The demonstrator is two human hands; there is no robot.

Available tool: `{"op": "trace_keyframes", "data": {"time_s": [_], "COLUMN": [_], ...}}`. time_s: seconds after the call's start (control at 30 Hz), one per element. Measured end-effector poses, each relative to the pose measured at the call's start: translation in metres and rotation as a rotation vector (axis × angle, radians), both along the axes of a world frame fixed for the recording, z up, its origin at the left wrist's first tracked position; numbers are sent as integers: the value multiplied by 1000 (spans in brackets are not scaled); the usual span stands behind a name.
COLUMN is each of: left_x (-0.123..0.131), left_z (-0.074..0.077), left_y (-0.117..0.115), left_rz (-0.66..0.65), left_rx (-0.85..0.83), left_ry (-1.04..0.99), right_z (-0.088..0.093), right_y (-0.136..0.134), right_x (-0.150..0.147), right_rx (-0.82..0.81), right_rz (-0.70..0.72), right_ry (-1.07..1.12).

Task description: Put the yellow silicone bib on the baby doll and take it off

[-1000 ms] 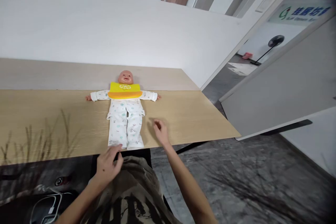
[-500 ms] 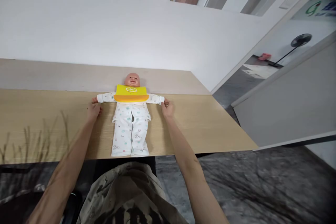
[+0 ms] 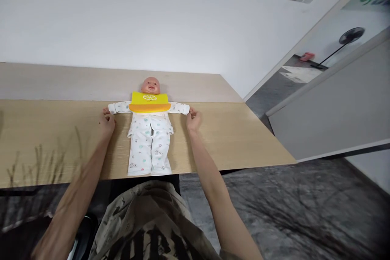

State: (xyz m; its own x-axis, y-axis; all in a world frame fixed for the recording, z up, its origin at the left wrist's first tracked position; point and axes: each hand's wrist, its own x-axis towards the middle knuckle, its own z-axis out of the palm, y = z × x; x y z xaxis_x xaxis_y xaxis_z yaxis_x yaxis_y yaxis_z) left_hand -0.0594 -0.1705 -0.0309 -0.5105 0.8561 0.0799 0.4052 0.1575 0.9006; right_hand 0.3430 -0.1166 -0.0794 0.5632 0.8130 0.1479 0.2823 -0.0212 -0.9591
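A baby doll (image 3: pixel 150 85) lies on its back on the wooden table, its arms stretched out to both sides. It wears white printed pajamas (image 3: pixel 149 142) and a yellow bib (image 3: pixel 149 98) with an orange lower pocket and a white citrus-slice print. My left hand (image 3: pixel 106 124), fingers curled, is at the doll's hand on the left, just past the cuff. On the other side, my right hand (image 3: pixel 193 121) pinches the doll's hand at the end of the right-hand sleeve. My own fingers partly hide both doll hands.
The wooden table (image 3: pixel 228 138) meets a paler strip (image 3: pixel 195 85) along the white wall (image 3: pixel 122 24). To the right stands a grey panel (image 3: pixel 329 101), with a black fan (image 3: pixel 352 35) on the floor beyond it. The table's front edge is close to my lap.
My view has tilted down slightly, so the doll and table sit a little higher in it. Both hands stay at the doll's hands, and the doll's pose looks the same.
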Motion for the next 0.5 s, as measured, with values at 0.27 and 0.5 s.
{"op": "trace_keyframes", "data": {"time_s": [0.27, 0.5], "left_x": [10, 41], "left_z": [-33, -62], "left_y": [-42, -61], "left_rz": [-125, -168], "left_rx": [41, 93], "left_ry": [-17, -43], "right_z": [-11, -31], "right_y": [-46, -78], "right_x": [-17, -51], "right_rx": [-12, 94], "right_rz": [87, 228], "right_ry": [-8, 26]}}
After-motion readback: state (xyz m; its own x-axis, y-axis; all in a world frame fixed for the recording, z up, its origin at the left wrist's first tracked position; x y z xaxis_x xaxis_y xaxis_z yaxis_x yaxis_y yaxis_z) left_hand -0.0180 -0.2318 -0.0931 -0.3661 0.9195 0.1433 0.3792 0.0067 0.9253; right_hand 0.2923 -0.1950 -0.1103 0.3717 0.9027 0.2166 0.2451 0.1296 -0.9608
